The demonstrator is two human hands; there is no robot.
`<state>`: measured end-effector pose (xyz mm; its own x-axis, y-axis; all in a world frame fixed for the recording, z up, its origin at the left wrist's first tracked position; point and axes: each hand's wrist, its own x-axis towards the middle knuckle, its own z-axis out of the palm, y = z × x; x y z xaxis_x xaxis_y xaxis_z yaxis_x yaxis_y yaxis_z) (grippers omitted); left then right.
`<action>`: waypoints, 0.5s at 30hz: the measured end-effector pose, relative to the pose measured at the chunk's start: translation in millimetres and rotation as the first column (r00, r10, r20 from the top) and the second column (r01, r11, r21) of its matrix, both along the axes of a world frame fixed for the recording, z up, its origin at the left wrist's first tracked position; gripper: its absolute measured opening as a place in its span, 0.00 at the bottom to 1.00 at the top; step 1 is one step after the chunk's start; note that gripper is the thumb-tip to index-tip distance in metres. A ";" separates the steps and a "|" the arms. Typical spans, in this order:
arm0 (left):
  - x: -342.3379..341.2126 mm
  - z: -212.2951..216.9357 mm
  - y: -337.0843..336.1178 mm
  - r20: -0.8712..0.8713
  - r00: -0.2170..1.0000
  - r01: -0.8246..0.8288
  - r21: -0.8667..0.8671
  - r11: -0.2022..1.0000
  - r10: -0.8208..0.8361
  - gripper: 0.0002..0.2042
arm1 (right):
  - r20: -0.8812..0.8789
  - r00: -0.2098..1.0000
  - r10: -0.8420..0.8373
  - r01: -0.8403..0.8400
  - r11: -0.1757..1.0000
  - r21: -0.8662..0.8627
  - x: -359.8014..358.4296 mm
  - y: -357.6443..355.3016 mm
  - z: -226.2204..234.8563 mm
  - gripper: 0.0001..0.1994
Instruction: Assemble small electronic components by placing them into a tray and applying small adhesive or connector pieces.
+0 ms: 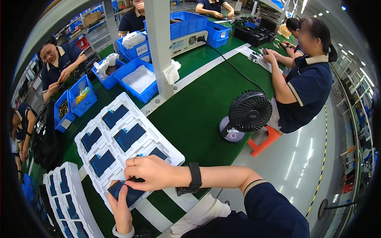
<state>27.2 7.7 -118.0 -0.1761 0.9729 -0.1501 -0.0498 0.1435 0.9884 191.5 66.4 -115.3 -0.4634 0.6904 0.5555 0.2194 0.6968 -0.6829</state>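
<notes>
My left hand [120, 207] grips a thin, dark, glossy screen panel [134, 196] by its edge, thumb on its face. My right hand [149, 173] reaches across from the right, thumb and finger pinched together at the panel's upper edge beside a bit of blue. What those fingertips hold is too small to make out. Under and beyond both hands lies a white moulded tray [147, 139], its pockets holding several dark screen panels [129, 137] with small blue tabs. Farther left, a stack of similar white trays [68, 179] carries more dark panels.
A black desk fan [251, 111] stands right of the tray on the green bench [190, 115]. Blue bins [138, 79] and a white metal post [159, 47] line the far side. A cable [234, 63] crosses the bench. A co-worker [305, 79] sits at the right; others work opposite.
</notes>
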 end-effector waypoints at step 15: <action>4.0 2.7 0.6 -0.037 0.999 -0.017 0.024 1.000 0.018 0.11 | -0.001 1.000 0.005 -0.005 1.000 -0.006 -0.6 -0.6 -1.6 0.07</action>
<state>31.2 8.2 -115.3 -0.1977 0.9728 -0.1206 -0.0155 0.1199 0.9927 190.9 65.8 -116.8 -0.4662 0.6914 0.5519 0.2149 0.6937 -0.6875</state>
